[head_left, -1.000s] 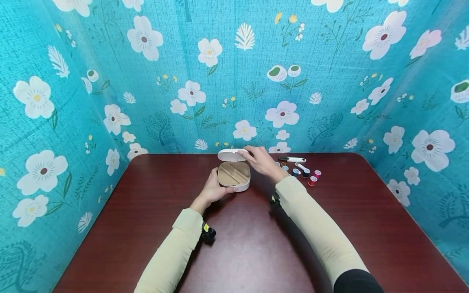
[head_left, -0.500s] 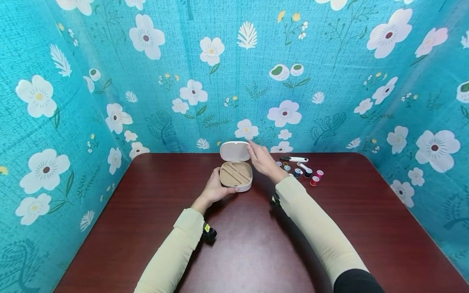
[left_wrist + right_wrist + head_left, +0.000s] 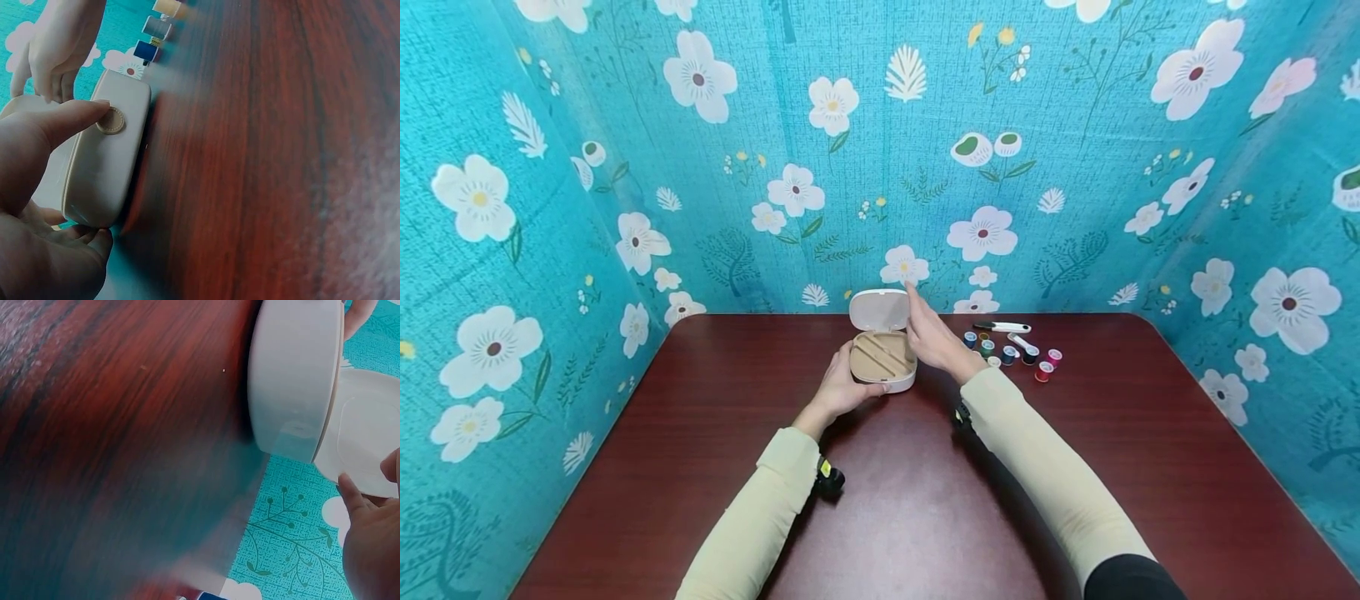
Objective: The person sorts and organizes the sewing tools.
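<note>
A white, rounded storage box (image 3: 901,385) stands near the table's far edge, its hinged lid (image 3: 878,310) raised. Tan compartments (image 3: 880,357) with slanting dividers show inside it. My left hand (image 3: 837,387) grips the box from the left; in the left wrist view its thumb rests at the round tan clasp (image 3: 111,121), with fingers by the box's other end. My right hand (image 3: 934,337) is at the lid's right edge. The right wrist view shows that hand's thumb (image 3: 390,465) in front of the lid and other fingers passing behind it.
Several thread spools (image 3: 1008,355) lie right of the box, including red and pink ones (image 3: 1044,371). Beyond them is a slim white-handled tool with a dark end (image 3: 1002,327). A floral teal cloth (image 3: 831,208) hangs right behind the brown table (image 3: 910,500).
The lid has swung up and back from a partly raised position, showing more of the inside. My right hand has turned more upright along its edge. My left hand keeps its hold.
</note>
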`<state>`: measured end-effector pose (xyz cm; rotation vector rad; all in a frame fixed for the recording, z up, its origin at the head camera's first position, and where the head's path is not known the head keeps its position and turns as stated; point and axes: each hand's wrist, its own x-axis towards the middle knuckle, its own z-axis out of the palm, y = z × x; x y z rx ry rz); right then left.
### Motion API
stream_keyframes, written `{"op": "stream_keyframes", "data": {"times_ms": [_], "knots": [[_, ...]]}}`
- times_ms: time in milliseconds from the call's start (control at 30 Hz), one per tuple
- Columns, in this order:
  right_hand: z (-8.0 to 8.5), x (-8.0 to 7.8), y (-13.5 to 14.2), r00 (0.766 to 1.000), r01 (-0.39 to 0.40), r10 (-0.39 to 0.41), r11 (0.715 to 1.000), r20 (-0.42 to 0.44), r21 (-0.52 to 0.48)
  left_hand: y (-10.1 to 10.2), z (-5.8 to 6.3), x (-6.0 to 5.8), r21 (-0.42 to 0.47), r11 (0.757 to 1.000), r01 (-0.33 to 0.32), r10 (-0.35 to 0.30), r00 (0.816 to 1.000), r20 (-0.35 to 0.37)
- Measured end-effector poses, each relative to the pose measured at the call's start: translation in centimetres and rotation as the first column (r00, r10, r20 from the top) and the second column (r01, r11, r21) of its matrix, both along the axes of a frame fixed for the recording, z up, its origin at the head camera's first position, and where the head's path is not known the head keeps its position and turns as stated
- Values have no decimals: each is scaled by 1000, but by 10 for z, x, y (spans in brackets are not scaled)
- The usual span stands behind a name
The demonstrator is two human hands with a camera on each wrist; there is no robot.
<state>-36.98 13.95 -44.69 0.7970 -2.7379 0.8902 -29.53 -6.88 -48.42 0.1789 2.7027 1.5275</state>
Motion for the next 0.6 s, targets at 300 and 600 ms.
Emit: {"op": "stream_keyframes", "data": {"times_ms": [300, 600], "knots": [[-1, -4, 1, 998, 24, -26, 999, 57, 34, 0, -2, 1, 10, 1000, 3, -3, 1000, 2], [-3, -6, 1, 996, 59, -67, 990, 61, 129, -1, 1, 0, 14, 1000, 2, -2, 1000, -7]]}}
